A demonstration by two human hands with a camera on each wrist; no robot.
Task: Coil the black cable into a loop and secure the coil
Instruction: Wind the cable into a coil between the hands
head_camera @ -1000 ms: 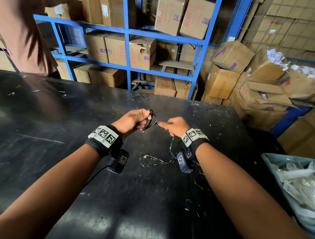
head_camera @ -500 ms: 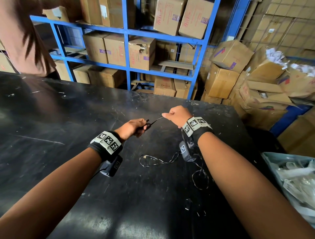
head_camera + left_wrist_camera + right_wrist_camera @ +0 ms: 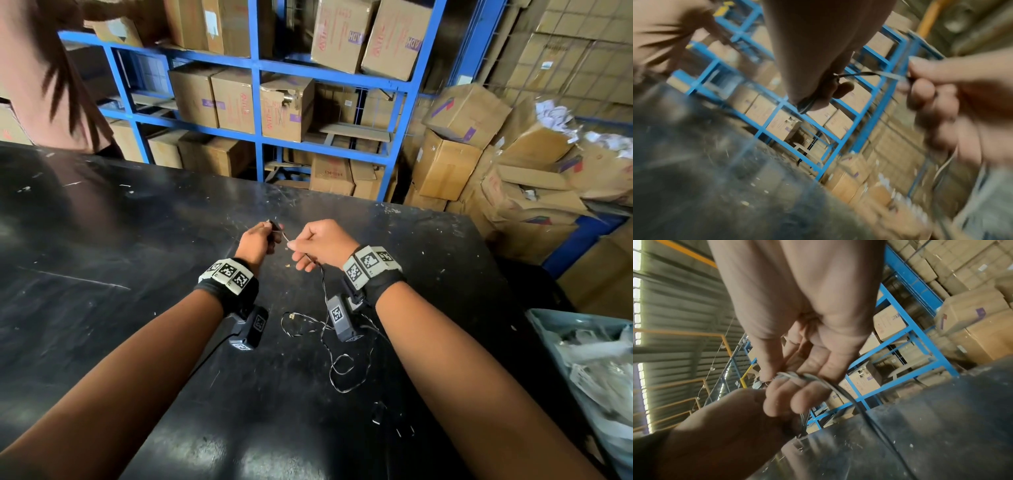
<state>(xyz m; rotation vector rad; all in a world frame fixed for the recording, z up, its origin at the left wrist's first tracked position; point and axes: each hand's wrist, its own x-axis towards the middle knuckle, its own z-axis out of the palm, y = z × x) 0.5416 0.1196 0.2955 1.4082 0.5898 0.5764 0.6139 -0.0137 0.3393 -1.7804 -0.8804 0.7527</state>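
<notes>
Above the black table [image 3: 137, 274], my left hand [image 3: 257, 240] grips a small bundle of the thin black cable [image 3: 275, 226]; the left wrist view shows the strands pinched in its fingers [image 3: 830, 91]. My right hand [image 3: 317, 245], close beside it, pinches the cable between thumb and fingers [image 3: 795, 378]. A short taut stretch of cable [image 3: 869, 75] runs between the two hands. From the right hand the loose cable [image 3: 339, 368] hangs down and trails in curls over the table between my forearms.
The table's far edge meets blue shelving [image 3: 260, 65] stacked with cardboard boxes. More boxes [image 3: 462, 144] are piled at the right. A grey bin of plastic bags [image 3: 589, 370] stands by the table's right edge. Another person [image 3: 44, 78] stands at the far left.
Both hands have moved forward over the table and drawn close together. The stretch of cable between them has shortened, and the loose cable on the table has shifted.
</notes>
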